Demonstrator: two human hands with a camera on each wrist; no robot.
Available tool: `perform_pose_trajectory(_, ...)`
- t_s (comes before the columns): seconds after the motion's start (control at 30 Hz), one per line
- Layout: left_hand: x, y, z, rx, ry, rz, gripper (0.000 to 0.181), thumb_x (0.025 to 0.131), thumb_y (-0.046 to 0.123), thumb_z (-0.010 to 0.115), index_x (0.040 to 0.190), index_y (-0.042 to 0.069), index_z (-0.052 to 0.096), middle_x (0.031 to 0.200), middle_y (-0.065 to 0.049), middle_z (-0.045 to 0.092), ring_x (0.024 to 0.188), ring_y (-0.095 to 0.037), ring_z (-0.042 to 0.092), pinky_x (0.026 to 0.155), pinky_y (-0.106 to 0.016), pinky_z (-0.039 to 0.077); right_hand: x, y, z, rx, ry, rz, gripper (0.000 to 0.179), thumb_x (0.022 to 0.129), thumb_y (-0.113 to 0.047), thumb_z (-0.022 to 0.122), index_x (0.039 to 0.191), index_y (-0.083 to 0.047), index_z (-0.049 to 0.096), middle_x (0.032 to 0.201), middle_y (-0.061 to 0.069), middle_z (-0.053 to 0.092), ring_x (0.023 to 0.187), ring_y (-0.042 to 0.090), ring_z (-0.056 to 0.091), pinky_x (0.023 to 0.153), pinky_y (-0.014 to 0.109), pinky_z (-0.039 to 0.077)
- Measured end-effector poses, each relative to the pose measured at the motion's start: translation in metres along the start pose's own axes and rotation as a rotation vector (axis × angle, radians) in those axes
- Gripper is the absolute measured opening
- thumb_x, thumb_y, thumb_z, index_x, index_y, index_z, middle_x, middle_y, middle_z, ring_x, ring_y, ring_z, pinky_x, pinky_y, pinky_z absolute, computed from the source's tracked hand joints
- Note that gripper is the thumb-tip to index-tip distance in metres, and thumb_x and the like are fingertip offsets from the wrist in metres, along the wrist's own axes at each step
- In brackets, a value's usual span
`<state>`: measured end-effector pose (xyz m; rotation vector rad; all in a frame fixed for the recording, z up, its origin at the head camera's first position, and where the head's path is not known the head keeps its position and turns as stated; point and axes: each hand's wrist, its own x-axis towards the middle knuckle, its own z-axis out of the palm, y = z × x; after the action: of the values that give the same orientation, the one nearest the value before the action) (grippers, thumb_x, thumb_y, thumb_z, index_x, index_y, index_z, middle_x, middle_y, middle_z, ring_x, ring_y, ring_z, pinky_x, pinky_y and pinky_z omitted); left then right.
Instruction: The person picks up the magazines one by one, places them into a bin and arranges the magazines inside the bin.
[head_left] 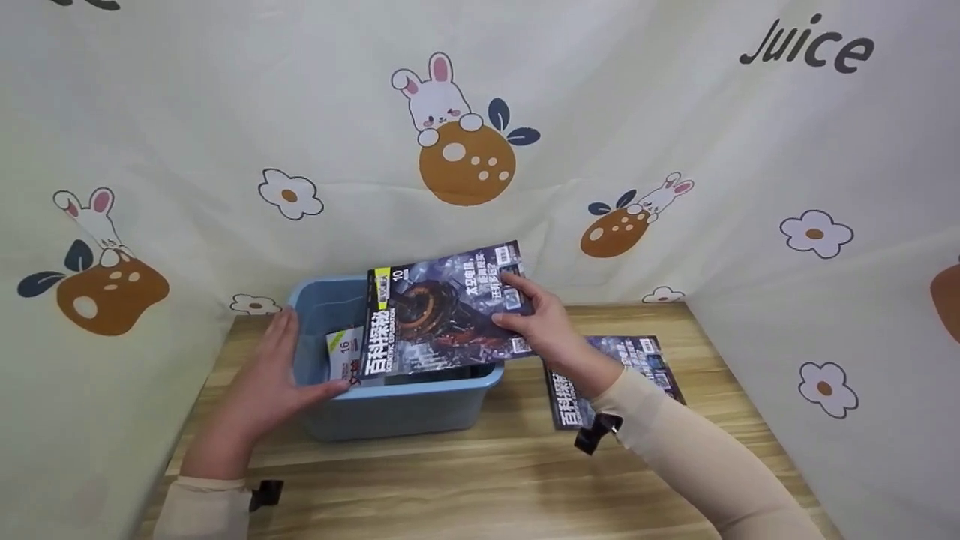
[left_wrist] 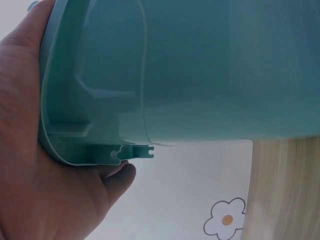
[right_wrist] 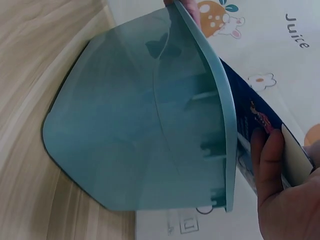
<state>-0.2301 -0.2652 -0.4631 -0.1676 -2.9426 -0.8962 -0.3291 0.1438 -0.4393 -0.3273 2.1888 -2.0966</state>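
My right hand [head_left: 547, 319] grips a dark magazine [head_left: 442, 315] by its right edge, thumb on the cover. The magazine lies tilted over the opening of a blue plastic bin [head_left: 397, 412]. In the right wrist view, bent fingers [right_wrist: 270, 160] hold the magazine's underside beside the bin rim [right_wrist: 229, 125]. My left hand [head_left: 262, 382] holds the bin's front left corner, thumb along the front rim and fingers along the left side. The left wrist view shows that hand [left_wrist: 30, 135] against the rim. A white-covered magazine [head_left: 343, 352] stands inside the bin, partly hidden.
Another dark magazine [head_left: 630, 352] lies on the wooden table [head_left: 420, 487] right of the bin, partly under my right forearm. A pale cloth [head_left: 337, 90] printed with rabbits and oranges hangs behind and at both sides. Black straps [head_left: 598, 433] sit at both wrists.
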Motion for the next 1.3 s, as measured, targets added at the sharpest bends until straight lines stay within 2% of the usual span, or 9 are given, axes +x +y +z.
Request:
perform_pose_trajectory(0.2,0.009,0.005,0.002,-0.012,-0.008,0.034,0.148,0.083,0.080,0.082,0.174,-0.005,0.002,0.182,-0.029,-0.004,0.167,-0.052,0.002,0.128,-0.074,0.020,-0.004,-0.002,0.009,-0.032,-0.001,0.007,0.076,0.094,0.003,0.082,0.163,-0.014,0.056,0.149,0.018,0.059,0.116,0.028,0.069,0.089,0.030,0.064)
perform_pose_trajectory(0.37,0.014,0.007,0.000,-0.009,-0.005,0.042,0.147,0.083,0.080,0.082,0.174,-0.004,0.002,0.183,-0.027,-0.003,0.168,-0.050,0.001,0.129,-0.074,0.019,-0.005,-0.003,0.017,-0.039,-0.006,-0.018,0.076,0.093,0.004,0.082,0.163,-0.010,0.055,0.150,0.021,0.059,0.118,0.029,0.068,0.093,0.030,0.063)
perform_pose_trajectory(0.63,0.007,0.002,0.001,-0.002,-0.006,0.002,0.149,0.082,0.082,0.081,0.174,-0.003,0.001,0.182,-0.028,-0.004,0.167,-0.052,0.001,0.127,-0.077,0.018,-0.006,0.001,0.037,-0.063,-0.014,0.008,0.078,0.092,0.005,0.083,0.163,-0.001,0.051,0.158,0.025,0.055,0.129,0.031,0.064,0.105,0.033,0.059)
perform_pose_trajectory(0.8,0.006,-0.001,0.000,0.000,0.005,0.011,0.148,0.083,0.081,0.081,0.174,-0.004,0.001,0.182,-0.029,-0.003,0.167,-0.053,0.002,0.127,-0.077,0.017,-0.005,-0.002,0.048,-0.099,-0.021,-0.014,0.075,0.094,0.003,0.082,0.162,0.001,0.051,0.158,0.025,0.055,0.135,0.034,0.061,0.114,0.038,0.055)
perform_pose_trajectory(1.17,0.001,-0.002,0.000,-0.011,0.027,0.042,0.146,0.083,0.074,0.085,0.173,-0.008,0.005,0.181,-0.032,0.000,0.166,-0.054,0.005,0.129,-0.074,0.020,-0.004,-0.007,0.071,-0.128,-0.041,-0.007,0.077,0.093,0.000,0.084,0.162,0.002,0.049,0.150,0.025,0.061,0.121,0.030,0.068,0.108,0.037,0.058)
perform_pose_trajectory(1.3,0.000,-0.002,0.000,-0.008,0.030,0.030,0.147,0.083,0.075,0.085,0.173,-0.007,0.005,0.181,-0.032,-0.001,0.166,-0.055,0.006,0.127,-0.075,0.021,-0.003,-0.007,0.080,-0.160,-0.049,-0.003,0.077,0.094,-0.001,0.084,0.162,0.001,0.049,0.150,0.025,0.061,0.124,0.032,0.068,0.110,0.040,0.057)
